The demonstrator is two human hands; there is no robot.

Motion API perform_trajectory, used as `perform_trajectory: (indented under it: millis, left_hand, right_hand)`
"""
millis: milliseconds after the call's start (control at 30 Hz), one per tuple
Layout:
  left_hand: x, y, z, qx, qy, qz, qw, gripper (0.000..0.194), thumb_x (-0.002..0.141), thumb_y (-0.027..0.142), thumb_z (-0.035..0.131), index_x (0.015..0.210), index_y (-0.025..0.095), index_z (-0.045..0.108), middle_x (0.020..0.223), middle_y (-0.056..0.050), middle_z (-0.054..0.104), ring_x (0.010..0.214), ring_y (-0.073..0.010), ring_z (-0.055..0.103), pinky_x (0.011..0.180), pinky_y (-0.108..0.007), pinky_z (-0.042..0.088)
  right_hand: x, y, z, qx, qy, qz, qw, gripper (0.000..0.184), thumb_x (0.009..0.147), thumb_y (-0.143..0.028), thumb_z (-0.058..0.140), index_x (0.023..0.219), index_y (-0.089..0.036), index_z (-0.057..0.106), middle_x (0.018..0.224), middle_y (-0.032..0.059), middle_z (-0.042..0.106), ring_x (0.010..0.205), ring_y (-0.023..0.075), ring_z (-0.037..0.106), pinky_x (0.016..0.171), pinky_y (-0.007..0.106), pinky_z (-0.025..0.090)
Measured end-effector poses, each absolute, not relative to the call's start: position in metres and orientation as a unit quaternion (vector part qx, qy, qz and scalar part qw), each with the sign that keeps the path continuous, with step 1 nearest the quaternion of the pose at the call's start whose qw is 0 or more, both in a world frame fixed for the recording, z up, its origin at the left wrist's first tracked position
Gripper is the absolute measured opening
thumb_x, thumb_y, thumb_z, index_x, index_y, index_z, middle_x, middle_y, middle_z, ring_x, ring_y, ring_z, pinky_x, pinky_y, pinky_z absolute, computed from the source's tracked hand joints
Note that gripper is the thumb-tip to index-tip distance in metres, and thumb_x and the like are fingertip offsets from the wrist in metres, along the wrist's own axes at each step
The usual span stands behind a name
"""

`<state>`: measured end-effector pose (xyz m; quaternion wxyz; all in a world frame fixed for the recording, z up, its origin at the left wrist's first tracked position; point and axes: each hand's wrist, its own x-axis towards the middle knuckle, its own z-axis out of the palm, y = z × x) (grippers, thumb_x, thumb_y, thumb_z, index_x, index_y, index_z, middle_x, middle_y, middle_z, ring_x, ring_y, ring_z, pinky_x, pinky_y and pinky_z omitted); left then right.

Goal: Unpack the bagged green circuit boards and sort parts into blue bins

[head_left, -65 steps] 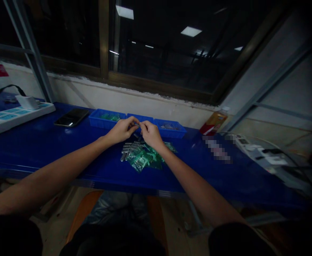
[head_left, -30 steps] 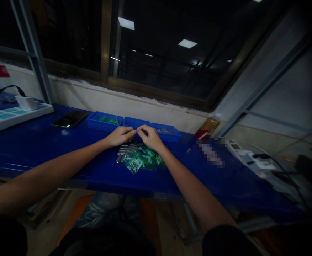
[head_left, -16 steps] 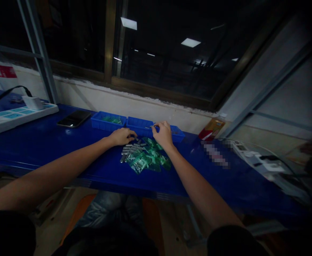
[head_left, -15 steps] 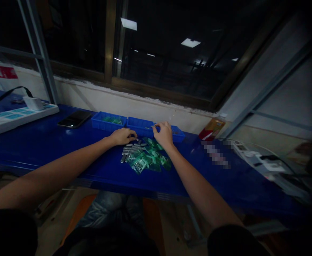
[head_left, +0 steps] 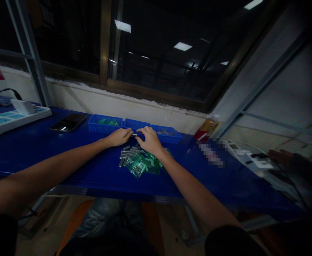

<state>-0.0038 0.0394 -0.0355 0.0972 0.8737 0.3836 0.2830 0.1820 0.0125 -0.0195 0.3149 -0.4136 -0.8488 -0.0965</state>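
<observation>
My left hand (head_left: 120, 137) is above the blue table, its fingertips pinched on a small, pale metal cylinder (head_left: 135, 134). Facing it, my right hand (head_left: 149, 141) brings its bent thumb and forefinger up to the cylinder's other end; what they pinch there is too small to make out. Just below the hands lies a pile of short silver metal cylinders (head_left: 123, 155). Clear green plastic packets (head_left: 138, 168) overlap that pile and reach under my right wrist, which hides part of them.
Behind my hands, a blue bin (head_left: 92, 127) with green packets, a middle blue bin (head_left: 136, 123) and a right blue bin (head_left: 175, 139) with small parts stand in a row. A phone (head_left: 68, 122) and power strip (head_left: 17, 120) lie left. Rightward are a carton (head_left: 206, 129) and another person's hand (head_left: 281, 156).
My right hand has come left and down from the bins, where it held a thin piece, to meet my left hand. The left has lifted off the pile with a cylinder. The view has shifted slightly.
</observation>
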Motion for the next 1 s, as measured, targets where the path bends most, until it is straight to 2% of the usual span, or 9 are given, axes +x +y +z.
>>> perform_trajectory:
  millis: [233,400,567,733,1000]
  left_hand:
    - [-0.004,0.029,-0.032,0.867,0.382,0.294,0.125,0.037,0.091,0.033,0.026,0.075,0.015,0.054,0.060,-0.001,0.056,0.056,-0.0123,0.053,0.058,-0.023,0.038]
    - [0.002,0.038,-0.029,0.865,0.374,0.311,0.120,0.037,0.091,0.035,0.026,0.073,0.016,0.052,0.059,0.000,0.054,0.057,-0.0123,0.053,0.059,-0.024,0.037]
    - [0.013,0.043,-0.022,0.855,0.367,0.331,0.158,0.037,0.092,0.038,0.025,0.071,0.017,0.048,0.056,0.002,0.052,0.054,-0.0117,0.051,0.058,-0.023,0.037]
    - [0.024,0.042,-0.016,0.857,0.365,0.343,0.126,0.034,0.091,0.036,0.028,0.069,0.018,0.047,0.056,0.002,0.050,0.054,-0.0119,0.049,0.056,-0.023,0.035]
    - [0.030,0.025,-0.027,0.823,0.420,0.373,0.088,0.038,0.090,0.033,0.025,0.064,0.017,0.048,0.056,-0.001,0.052,0.054,-0.0132,0.047,0.054,-0.024,0.029]
  right_hand:
    - [0.179,0.009,-0.021,-0.390,-0.864,-0.048,0.315,0.008,0.081,-0.025,0.053,0.087,-0.020,0.056,0.088,0.0046,0.054,0.084,0.0174,0.052,0.076,0.029,0.040]
    - [0.182,0.015,-0.022,-0.408,-0.840,-0.028,0.356,0.008,0.084,-0.024,0.047,0.083,-0.018,0.053,0.083,0.0040,0.054,0.077,0.0157,0.052,0.073,0.028,0.041]
    - [0.185,0.022,-0.025,-0.422,-0.815,-0.003,0.397,0.009,0.083,-0.025,0.045,0.080,-0.019,0.051,0.079,0.0033,0.054,0.074,0.0159,0.053,0.071,0.029,0.042]
    - [0.183,0.022,-0.023,-0.429,-0.797,0.005,0.425,0.008,0.082,-0.025,0.045,0.081,-0.020,0.050,0.078,0.0037,0.056,0.073,0.0167,0.053,0.071,0.030,0.041]
    - [0.181,0.013,-0.019,-0.443,-0.791,-0.004,0.422,0.009,0.081,-0.024,0.044,0.087,-0.021,0.050,0.075,0.0023,0.058,0.071,0.0172,0.054,0.068,0.030,0.041]
